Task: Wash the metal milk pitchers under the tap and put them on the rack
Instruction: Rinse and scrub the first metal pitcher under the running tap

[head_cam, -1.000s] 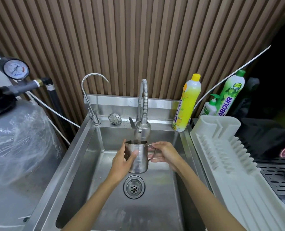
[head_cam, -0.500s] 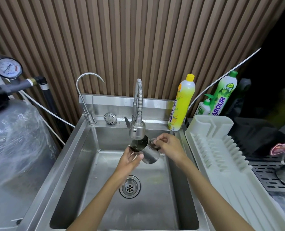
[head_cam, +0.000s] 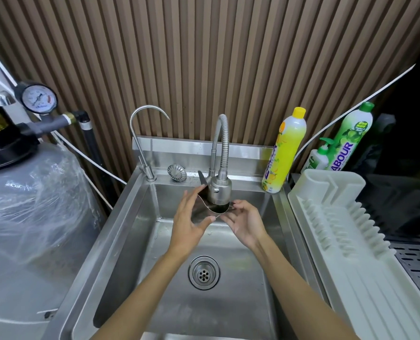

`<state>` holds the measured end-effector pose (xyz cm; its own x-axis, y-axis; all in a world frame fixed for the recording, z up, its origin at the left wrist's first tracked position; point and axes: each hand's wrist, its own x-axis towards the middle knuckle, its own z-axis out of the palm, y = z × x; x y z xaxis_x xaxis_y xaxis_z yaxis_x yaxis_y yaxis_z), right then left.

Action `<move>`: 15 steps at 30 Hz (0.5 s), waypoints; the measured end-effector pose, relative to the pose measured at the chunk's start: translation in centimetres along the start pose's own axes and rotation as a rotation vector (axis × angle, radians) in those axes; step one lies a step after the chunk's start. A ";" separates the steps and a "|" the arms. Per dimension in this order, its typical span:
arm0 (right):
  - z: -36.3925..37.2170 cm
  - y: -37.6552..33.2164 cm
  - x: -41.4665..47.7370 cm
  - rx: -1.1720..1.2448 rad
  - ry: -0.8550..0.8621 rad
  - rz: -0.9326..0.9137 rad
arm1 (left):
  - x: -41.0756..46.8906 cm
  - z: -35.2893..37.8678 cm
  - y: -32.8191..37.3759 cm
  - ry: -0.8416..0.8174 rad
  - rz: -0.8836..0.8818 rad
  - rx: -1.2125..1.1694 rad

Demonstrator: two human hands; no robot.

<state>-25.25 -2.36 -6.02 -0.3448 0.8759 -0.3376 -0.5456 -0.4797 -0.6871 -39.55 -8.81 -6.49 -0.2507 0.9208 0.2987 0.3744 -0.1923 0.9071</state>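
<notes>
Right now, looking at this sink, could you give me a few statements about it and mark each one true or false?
1. The metal milk pitcher is under the flexible tap. True.
2. Only one hand touches it. False: the left hand and the right hand both do.
3. A pitcher sits on the white dish rack. False: none shows there.
4. The yellow detergent bottle stands at the sink's back right corner. True.
5. The pressure gauge is right of the sink. False: it is on the left.
</notes>
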 end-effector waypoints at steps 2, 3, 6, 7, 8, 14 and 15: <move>0.3 0.4 0.3 -0.017 0.005 0.011 | -0.1 -0.4 -0.3 0.004 0.006 -0.009; 0.3 0.6 0.4 -0.040 0.004 0.016 | -0.2 -0.6 -0.3 0.003 0.001 0.018; 0.4 0.8 0.3 -0.137 -0.012 0.038 | -0.3 -0.9 -0.2 0.035 -0.017 0.168; 0.3 0.8 0.2 -0.175 -0.012 0.051 | -0.4 -0.9 0.0 0.053 -0.036 0.203; 0.2 0.7 0.1 -0.214 -0.009 0.062 | -0.5 -0.8 0.2 0.068 -0.061 0.219; -0.4 -0.6 -1.1 -0.510 0.019 0.121 | -1.6 0.3 -1.5 0.052 -0.292 0.158; -0.5 -0.8 -1.4 -0.557 0.032 0.122 | -1.8 0.6 -2.0 0.044 -0.322 0.146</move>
<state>-23.96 -3.12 -5.29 -0.3517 0.8212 -0.4495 -0.0149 -0.4850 -0.8744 -39.35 -9.88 -9.06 -0.4139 0.9101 0.0203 0.3930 0.1585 0.9058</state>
